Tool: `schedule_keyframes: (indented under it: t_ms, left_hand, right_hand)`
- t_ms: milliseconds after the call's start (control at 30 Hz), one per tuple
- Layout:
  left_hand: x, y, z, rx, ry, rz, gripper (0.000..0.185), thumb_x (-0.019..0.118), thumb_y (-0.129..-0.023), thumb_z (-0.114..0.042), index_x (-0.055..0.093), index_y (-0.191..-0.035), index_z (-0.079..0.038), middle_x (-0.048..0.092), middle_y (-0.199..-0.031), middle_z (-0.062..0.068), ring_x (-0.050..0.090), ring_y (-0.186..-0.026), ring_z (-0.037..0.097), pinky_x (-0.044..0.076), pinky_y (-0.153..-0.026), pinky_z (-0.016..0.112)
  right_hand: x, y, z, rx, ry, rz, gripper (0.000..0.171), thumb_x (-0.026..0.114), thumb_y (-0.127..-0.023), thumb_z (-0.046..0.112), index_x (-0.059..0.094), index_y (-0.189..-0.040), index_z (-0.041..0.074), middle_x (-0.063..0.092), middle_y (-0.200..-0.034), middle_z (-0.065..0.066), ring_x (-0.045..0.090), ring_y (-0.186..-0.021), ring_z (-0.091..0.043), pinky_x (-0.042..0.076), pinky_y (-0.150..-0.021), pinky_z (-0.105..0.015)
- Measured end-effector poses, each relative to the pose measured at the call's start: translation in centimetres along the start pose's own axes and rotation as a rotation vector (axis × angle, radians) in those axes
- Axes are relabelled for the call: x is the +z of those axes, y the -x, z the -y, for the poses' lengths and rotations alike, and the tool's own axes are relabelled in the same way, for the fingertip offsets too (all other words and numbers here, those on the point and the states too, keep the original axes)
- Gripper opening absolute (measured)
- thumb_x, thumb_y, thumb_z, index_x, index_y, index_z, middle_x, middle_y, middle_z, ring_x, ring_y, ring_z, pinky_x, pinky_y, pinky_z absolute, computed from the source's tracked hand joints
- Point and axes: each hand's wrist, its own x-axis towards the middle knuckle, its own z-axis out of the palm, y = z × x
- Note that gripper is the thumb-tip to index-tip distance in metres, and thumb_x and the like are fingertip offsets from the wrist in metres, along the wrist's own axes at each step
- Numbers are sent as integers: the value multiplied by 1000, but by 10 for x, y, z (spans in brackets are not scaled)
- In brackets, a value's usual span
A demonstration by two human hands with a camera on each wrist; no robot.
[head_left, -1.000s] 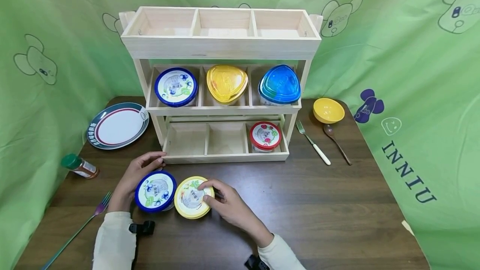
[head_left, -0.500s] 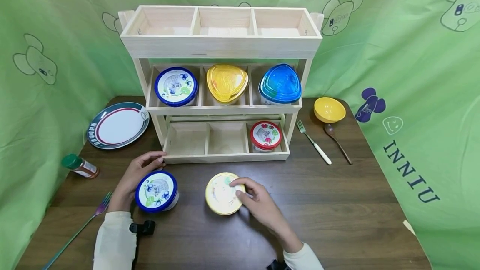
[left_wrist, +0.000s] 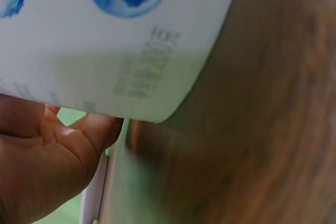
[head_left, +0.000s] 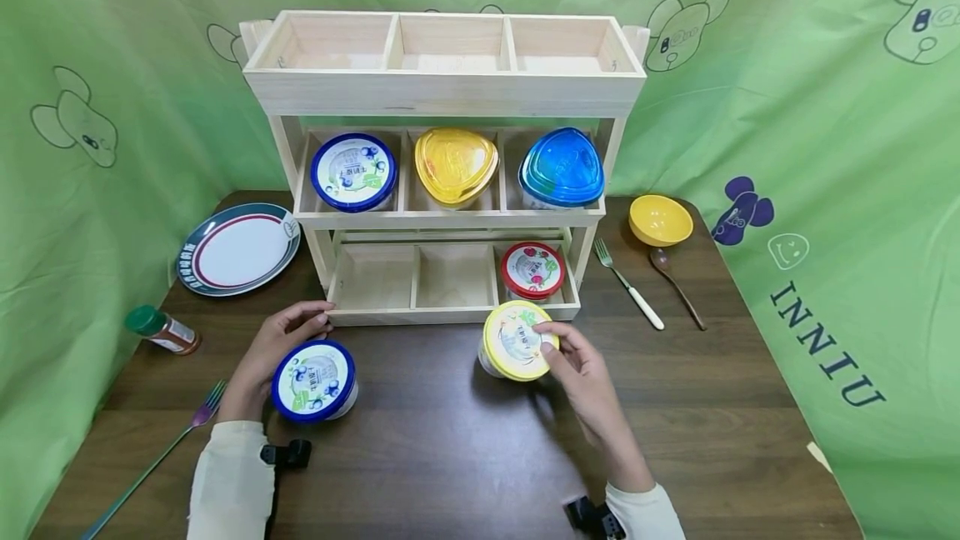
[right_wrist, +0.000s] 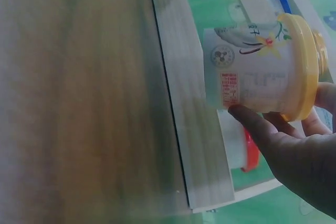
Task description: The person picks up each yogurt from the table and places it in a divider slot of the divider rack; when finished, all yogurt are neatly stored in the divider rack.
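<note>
My right hand point(head_left: 588, 382) grips a white tub with a yellow lid point(head_left: 519, 342), thumb and fingers round its right side. The tub is raised above the table, its shadow below it, close in front of the rack's bottom right compartment. A vanilla flower shows on its side point(right_wrist: 252, 66) in the right wrist view. My left hand point(head_left: 273, 352) has its fingertips at the front left corner of the wooden rack point(head_left: 450, 319). Beside it stands a blue-lidded blueberry tub point(head_left: 315, 380), which hides part of that hand in the left wrist view.
The rack's middle tier holds a blue-lidded tub point(head_left: 354, 173), a yellow-lidded one point(head_left: 456, 167) and a bright blue-lidded one point(head_left: 562, 169). A red-lidded tub point(head_left: 532, 271) sits bottom right. Around are a plate point(head_left: 240, 248), spice bottle point(head_left: 163, 330), forks point(head_left: 153, 473), spoon point(head_left: 677, 288) and bowl point(head_left: 660, 221).
My right hand has carried the yellow-lidded tub rightward from beside the blueberry tub, then up toward the rack's lower right. My left hand and the blueberry tub have stayed put.
</note>
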Motion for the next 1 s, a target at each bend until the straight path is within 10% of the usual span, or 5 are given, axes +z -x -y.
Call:
schedule_keyframes:
  t_ms: [1000]
  left_hand:
    - [1,1,-2,14,-16,0,46,61,-114,-26,58,-151,1,72,-123,-1,69,-108,8,57,-91,22]
  right_hand:
    - [52,-60,17,-215,-168,-83,29,56,-110,-4,59,-138,-13,65,-133,-13,61,-112,-18,55,-91,-23]
